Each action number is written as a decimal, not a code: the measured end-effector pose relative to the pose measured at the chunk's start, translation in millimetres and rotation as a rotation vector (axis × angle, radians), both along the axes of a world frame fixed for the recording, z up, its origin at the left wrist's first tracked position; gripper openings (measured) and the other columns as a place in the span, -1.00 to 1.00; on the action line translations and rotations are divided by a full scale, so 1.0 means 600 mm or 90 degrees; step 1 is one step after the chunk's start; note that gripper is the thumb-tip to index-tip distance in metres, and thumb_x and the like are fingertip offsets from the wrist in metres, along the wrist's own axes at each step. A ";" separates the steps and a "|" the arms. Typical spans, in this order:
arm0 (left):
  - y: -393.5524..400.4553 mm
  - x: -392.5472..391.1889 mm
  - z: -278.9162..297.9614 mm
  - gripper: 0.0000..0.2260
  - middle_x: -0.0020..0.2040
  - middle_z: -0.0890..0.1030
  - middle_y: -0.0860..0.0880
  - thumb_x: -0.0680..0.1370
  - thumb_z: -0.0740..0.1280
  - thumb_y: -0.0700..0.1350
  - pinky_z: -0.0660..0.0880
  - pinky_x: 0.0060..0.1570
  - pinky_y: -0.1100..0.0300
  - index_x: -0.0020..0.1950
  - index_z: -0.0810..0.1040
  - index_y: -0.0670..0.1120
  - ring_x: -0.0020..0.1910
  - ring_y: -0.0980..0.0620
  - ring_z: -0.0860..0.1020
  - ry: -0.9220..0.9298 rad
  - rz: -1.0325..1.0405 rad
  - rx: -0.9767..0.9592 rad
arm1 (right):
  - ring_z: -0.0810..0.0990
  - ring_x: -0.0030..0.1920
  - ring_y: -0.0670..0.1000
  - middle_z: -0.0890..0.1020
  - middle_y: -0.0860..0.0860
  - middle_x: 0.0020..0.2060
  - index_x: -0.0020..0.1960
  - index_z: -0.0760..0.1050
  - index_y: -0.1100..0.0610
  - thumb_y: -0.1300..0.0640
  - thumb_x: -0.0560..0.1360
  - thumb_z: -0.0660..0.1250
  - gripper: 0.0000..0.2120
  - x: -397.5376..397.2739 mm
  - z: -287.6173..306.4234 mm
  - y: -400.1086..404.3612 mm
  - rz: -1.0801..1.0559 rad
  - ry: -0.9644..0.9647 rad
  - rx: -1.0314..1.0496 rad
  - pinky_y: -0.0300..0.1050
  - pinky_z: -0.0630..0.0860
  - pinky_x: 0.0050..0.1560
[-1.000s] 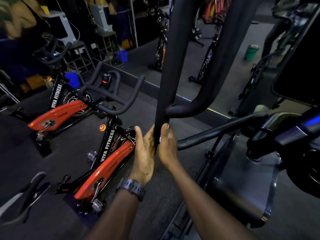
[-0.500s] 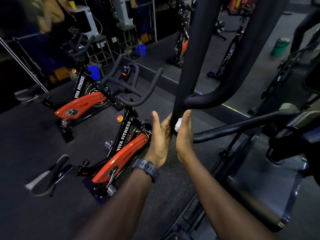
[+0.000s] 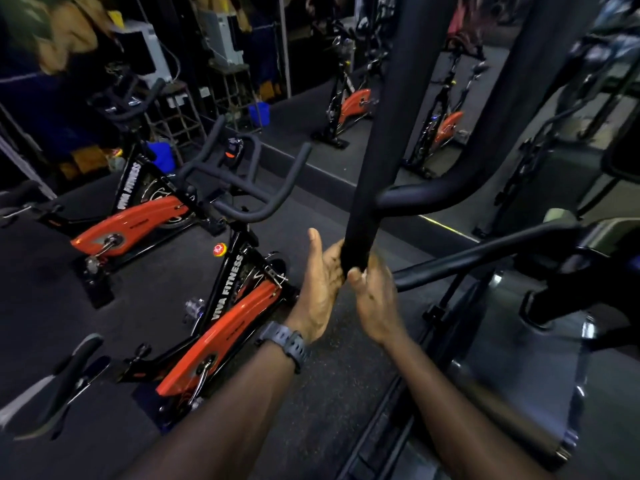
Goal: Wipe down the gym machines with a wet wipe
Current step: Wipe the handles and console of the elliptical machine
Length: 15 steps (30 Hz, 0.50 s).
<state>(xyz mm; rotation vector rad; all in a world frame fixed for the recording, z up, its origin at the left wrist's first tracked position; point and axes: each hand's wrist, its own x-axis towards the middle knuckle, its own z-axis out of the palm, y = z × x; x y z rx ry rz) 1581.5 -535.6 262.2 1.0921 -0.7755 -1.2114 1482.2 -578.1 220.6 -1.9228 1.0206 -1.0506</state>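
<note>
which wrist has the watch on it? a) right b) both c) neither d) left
d: the dark watch sits on the wrist of the left hand, while the wrist of the right hand is bare; both hands are at the lower end of the black upright bar.

Two hands show at the frame's centre: a left hand (image 3: 320, 289) and a right hand (image 3: 375, 299). Two orange-and-black spin bikes stand on the floor, one lower left (image 3: 221, 327) and one at the left (image 3: 131, 220). Two more orange bikes (image 3: 353, 105) (image 3: 446, 126) appear upper centre. One wristwatch (image 3: 289, 342). Two blue buckets (image 3: 259, 112) (image 3: 161, 155).
</note>
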 end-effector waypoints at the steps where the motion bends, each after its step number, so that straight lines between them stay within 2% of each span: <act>1: -0.002 0.000 -0.012 -0.19 0.34 0.61 -0.06 0.55 -0.16 0.45 0.26 0.52 -0.12 0.43 0.51 -0.05 0.39 -0.01 0.52 -0.002 -0.021 -0.009 | 0.50 0.17 -0.15 0.54 -0.14 0.12 0.29 0.41 0.07 -0.49 0.49 -0.13 -0.24 -0.003 -0.008 -0.005 -0.006 0.043 -0.048 0.07 0.43 0.25; 2: -0.005 0.002 -0.025 -0.19 0.33 0.62 -0.09 0.55 -0.14 0.44 0.26 0.51 -0.15 0.43 0.51 -0.08 0.37 -0.04 0.53 0.008 -0.033 -0.019 | 0.52 0.14 -0.08 0.56 -0.09 0.09 0.26 0.45 0.10 -0.50 0.49 -0.16 -0.20 0.000 -0.006 -0.012 -0.015 0.042 -0.059 0.14 0.43 0.22; 4: -0.014 0.003 -0.040 -0.22 0.29 0.63 -0.15 0.54 -0.08 0.41 0.29 0.50 -0.14 0.38 0.54 -0.13 0.35 -0.08 0.55 0.027 -0.028 -0.048 | 0.57 0.02 -0.03 0.61 -0.04 -0.03 0.20 0.49 0.13 -0.60 0.38 -0.20 -0.06 0.021 0.010 -0.022 -0.060 -0.033 -0.008 0.09 0.49 0.11; 6: -0.031 0.005 -0.059 -0.23 0.28 0.63 -0.19 0.54 -0.05 0.40 0.34 0.47 -0.10 0.35 0.57 -0.14 0.35 -0.12 0.55 0.039 -0.038 -0.123 | 0.55 -0.11 -0.15 0.58 -0.15 -0.13 0.21 0.46 0.09 -0.67 0.28 -0.18 -0.01 0.042 0.013 -0.029 -0.125 -0.124 0.020 -0.05 0.49 0.00; 8: -0.048 0.010 -0.086 -0.23 0.24 0.65 -0.20 0.53 -0.03 0.44 0.39 0.39 -0.10 0.31 0.61 -0.10 0.31 -0.16 0.57 0.047 -0.060 -0.190 | 0.54 -0.09 -0.24 0.56 -0.20 -0.12 0.20 0.42 0.02 -0.65 0.31 -0.16 -0.10 0.042 -0.011 -0.020 -0.149 -0.102 -0.113 -0.15 0.45 -0.06; 11: -0.079 0.026 -0.144 -0.23 0.13 0.70 -0.12 0.47 0.00 0.52 0.48 0.23 -0.06 0.21 0.67 -0.02 0.18 -0.07 0.64 0.040 -0.093 -0.285 | 0.57 0.03 -0.18 0.57 -0.20 0.00 0.28 0.40 -0.11 -0.55 0.42 -0.13 -0.27 0.032 -0.085 -0.015 -0.164 0.019 -0.339 -0.14 0.48 -0.02; 12: -0.083 0.023 -0.143 -0.19 0.18 0.69 -0.11 0.44 0.02 0.56 0.46 0.26 -0.05 0.26 0.64 -0.02 0.22 -0.05 0.62 0.030 -0.118 -0.300 | 0.57 0.00 -0.19 0.58 -0.20 -0.03 0.23 0.42 -0.16 -0.54 0.44 -0.13 -0.35 0.028 -0.093 -0.019 -0.183 0.014 -0.356 -0.14 0.48 -0.03; 13: -0.086 0.023 -0.141 -0.11 0.30 0.63 -0.12 0.41 0.02 0.59 0.40 0.38 -0.08 0.38 0.57 -0.05 0.32 -0.05 0.57 0.010 -0.120 -0.295 | 0.57 -0.02 -0.19 0.59 -0.19 -0.07 0.15 0.44 -0.20 -0.54 0.43 -0.13 -0.38 0.031 -0.094 -0.023 -0.221 -0.004 -0.349 -0.12 0.50 -0.02; 14: -0.073 0.023 -0.132 -0.04 0.45 0.50 -0.14 0.43 0.02 0.60 0.29 0.50 -0.10 0.50 0.45 -0.12 0.43 -0.07 0.47 0.015 -0.138 -0.301 | 0.58 0.00 -0.14 0.62 -0.17 -0.06 0.10 0.48 -0.16 -0.58 0.40 -0.15 -0.32 0.042 -0.088 -0.026 -0.257 -0.031 -0.305 -0.05 0.50 0.05; 15: -0.059 0.029 -0.119 -0.07 0.54 0.37 -0.16 0.52 -0.05 0.54 0.17 0.56 -0.09 0.56 0.32 -0.18 0.51 -0.11 0.38 0.022 -0.151 -0.293 | 0.59 0.09 -0.07 0.65 -0.11 0.01 0.11 0.52 -0.09 -0.63 0.35 -0.17 -0.20 0.059 -0.069 -0.028 -0.286 -0.077 -0.243 0.01 0.48 0.18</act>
